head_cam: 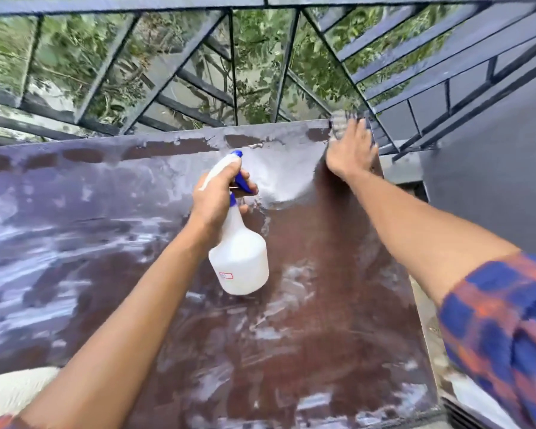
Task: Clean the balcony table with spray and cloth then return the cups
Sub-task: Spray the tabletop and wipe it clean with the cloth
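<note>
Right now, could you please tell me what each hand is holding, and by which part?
The left hand grips the spray bottle at its neck, fingers on the trigger. The right hand holds nothing, pressing flat on the cloth.

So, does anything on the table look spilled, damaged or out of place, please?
Nothing stands out. The table is streaked with whitish wet smears, fitting mid-cleaning; the left hand grips the spray bottle, the right hand presses the cloth at its far corner.

cloth blurred, mostly under right hand
</note>
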### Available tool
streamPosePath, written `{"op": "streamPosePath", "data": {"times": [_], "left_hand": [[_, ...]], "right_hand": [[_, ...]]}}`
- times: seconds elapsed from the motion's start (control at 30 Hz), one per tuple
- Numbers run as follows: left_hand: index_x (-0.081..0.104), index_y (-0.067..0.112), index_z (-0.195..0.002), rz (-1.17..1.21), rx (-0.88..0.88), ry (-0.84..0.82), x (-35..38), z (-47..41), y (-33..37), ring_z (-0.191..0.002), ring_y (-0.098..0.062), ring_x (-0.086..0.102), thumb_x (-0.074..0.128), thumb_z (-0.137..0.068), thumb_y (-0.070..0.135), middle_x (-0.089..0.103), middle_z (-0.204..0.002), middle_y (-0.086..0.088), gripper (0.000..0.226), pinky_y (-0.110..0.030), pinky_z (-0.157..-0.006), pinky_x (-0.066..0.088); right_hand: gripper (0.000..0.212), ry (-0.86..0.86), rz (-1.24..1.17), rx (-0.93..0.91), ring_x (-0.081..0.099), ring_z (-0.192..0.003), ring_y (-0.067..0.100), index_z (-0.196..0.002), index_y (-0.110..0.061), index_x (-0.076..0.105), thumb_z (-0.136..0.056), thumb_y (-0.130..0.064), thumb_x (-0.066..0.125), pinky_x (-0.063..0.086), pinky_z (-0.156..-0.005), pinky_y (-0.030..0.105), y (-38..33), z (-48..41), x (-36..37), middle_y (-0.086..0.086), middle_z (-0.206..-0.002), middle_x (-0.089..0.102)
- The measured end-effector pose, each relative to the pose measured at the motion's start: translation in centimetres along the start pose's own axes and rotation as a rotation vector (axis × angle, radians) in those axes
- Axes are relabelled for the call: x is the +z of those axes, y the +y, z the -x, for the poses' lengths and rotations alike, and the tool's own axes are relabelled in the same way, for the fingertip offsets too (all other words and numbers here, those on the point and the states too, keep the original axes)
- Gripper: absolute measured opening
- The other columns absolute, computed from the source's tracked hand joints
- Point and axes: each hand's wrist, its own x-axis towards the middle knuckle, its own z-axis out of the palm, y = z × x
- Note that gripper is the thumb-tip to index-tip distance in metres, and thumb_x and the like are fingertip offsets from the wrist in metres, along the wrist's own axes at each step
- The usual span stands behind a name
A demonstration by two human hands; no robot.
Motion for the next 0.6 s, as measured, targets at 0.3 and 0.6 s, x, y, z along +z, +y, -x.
{"op": "streamPosePath", "data": {"times": [0.3,0.6], "left_hand": [[0.062,0.016,-0.081,-0.003,0.017,0.0,1.5,-2.3,1.2,-0.072,-0.023,0.068,0.056,-0.101,0.029,0.068,-0.067,-0.002,0.024,-0.034,-0.066,0.044],[0.062,0.016,-0.083,0.016,0.039,0.016,0.6,-1.6,1.5,-0.073,-0.024,0.067,0.055,-0.103,0.027,0.068,-0.064,0.002,0.023,-0.037,-0.074,0.051]], "right_hand": [[0.053,-0.004,-0.06,-0.648,0.034,-0.147,0.029,-0.154,-0.02,0.04,-0.104,-0.035,0.034,0.025,-0.12,0.054,-1.9,7.1,3.8,0.007,-0.163,0.034],[0.058,0.088,-0.001,-0.017,0.022,-0.153,0.028,-0.16,-0.019,0.025,-0.104,-0.024,0.039,0.017,-0.123,0.054,2.3,-2.0,-0.1,0.004,-0.169,0.017]]}}
